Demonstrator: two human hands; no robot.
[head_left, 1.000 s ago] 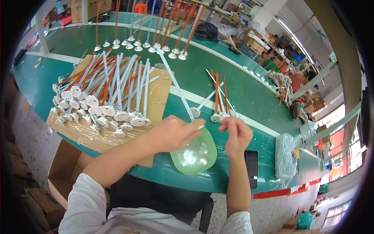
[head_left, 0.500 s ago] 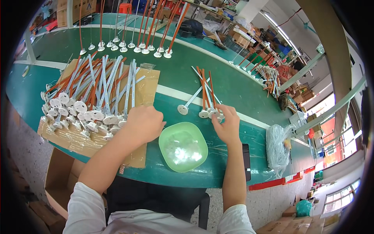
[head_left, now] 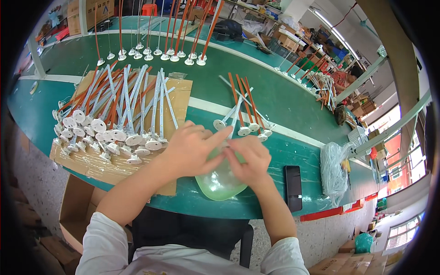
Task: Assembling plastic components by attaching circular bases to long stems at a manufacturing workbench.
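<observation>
My left hand (head_left: 191,149) and my right hand (head_left: 248,158) meet over a pale green plastic dish (head_left: 221,182) at the near edge of the green table (head_left: 284,101). Their fingertips touch; whether they pinch something small is hidden. Just beyond the hands lies a small group of white and orange rods with round white bases (head_left: 243,110). To the left, a big pile of the same rods (head_left: 114,114) rests on a sheet of cardboard (head_left: 181,98).
A black phone (head_left: 293,181) lies right of the dish, with a clear plastic bag (head_left: 333,170) beyond it. Several rods stand upright (head_left: 156,32) at the table's far side. A cardboard box (head_left: 75,206) sits on the floor at lower left.
My left hand moved right from the pile's edge and my right hand came back from the small rod group; both now meet over the green dish.
</observation>
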